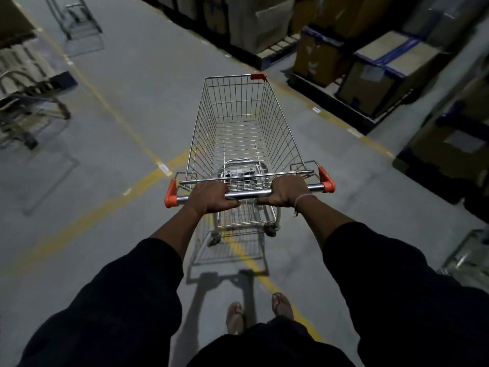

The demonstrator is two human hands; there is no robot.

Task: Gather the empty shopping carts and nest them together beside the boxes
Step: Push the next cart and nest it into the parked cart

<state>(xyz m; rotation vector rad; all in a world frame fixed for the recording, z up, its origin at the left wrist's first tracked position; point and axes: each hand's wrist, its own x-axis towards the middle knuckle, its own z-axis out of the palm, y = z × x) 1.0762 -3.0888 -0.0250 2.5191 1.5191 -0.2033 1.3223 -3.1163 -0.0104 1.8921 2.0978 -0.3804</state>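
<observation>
A grey concrete floor is crossed by yellow painted lines, with small white labels stuck along them. Dark pallets line the right side. Two sandalled feet show at the near edge.

My left hand and right hand grip the empty cart's handle bar; 2 more carts stand at left.

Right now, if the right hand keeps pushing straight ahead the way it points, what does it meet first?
The right hand is shut on the cart handle, so it meets the cart's own wire basket first. Beyond the cart, bare floor, then probably the palletised boxes; depth is unclear.
</observation>
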